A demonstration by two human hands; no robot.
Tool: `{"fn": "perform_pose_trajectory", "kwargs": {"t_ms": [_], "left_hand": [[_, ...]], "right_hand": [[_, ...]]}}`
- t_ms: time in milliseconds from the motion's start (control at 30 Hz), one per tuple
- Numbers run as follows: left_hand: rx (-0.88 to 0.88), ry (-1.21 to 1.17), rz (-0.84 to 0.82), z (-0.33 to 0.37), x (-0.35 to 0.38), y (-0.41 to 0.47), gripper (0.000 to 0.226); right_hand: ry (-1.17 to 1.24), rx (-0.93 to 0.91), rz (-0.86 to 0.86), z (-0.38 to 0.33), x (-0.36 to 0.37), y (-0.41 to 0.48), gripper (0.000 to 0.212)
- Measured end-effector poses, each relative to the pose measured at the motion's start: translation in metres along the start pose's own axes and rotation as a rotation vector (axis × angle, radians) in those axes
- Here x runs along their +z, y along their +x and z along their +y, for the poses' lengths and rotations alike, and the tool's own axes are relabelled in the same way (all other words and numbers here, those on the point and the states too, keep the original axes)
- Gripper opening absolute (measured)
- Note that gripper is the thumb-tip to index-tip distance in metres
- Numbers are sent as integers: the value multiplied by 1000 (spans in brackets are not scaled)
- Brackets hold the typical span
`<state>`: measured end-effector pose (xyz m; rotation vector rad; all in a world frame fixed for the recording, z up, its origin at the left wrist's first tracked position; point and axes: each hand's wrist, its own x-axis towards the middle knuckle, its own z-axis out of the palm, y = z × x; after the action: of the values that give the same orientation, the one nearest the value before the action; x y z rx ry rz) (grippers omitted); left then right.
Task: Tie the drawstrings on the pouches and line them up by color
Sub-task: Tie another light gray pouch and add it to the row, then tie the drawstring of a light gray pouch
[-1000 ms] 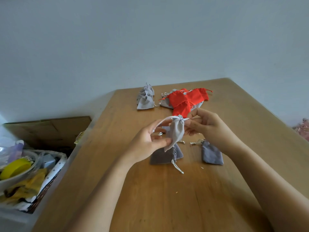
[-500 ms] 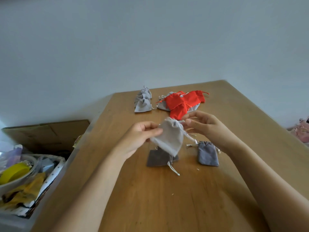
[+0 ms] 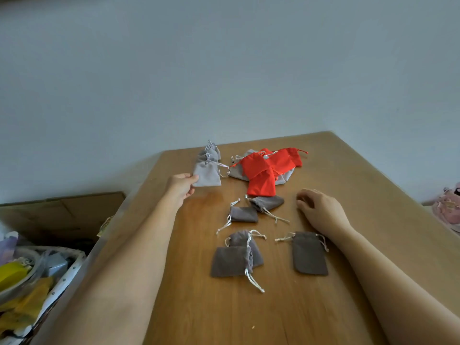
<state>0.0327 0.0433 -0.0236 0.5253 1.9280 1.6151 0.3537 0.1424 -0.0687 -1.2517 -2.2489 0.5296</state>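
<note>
My left hand (image 3: 181, 186) reaches to the far left of the wooden table (image 3: 348, 195) and pinches the bottom corner of a light grey pouch (image 3: 207, 173). That pouch lies at the near end of a short row of light grey pouches (image 3: 211, 153). Beside the row sits a heap of red pouches (image 3: 267, 170) over more light grey ones. Several dark grey pouches lie nearer me, among them one (image 3: 310, 252) by my right forearm and a pair (image 3: 236, 257) overlapping. My right hand (image 3: 318, 207) rests on the table with loosely curled fingers, holding nothing.
A cardboard box (image 3: 62, 215) and a basket (image 3: 67, 272) of yellow and mixed items stand off the table's left edge. A pink object (image 3: 448, 207) shows at the far right. The table's near part is bare wood.
Both hands held the light grey pouch in the air; now my left hand has carried it to the far left row and my right hand has let go and dropped to the table.
</note>
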Motion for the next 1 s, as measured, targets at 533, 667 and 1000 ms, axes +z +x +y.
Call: {"fn": "perform_pose_trajectory", "kwargs": {"t_ms": [533, 667, 1000], "left_hand": [[20, 232, 113, -11, 10, 37, 20], [83, 494, 260, -4, 14, 33, 12], [447, 846, 77, 27, 95, 2, 21]], "right_hand": [[86, 41, 30, -4, 6, 33, 12], [79, 49, 32, -4, 6, 32, 12], [160, 17, 41, -10, 4, 30, 25]]}}
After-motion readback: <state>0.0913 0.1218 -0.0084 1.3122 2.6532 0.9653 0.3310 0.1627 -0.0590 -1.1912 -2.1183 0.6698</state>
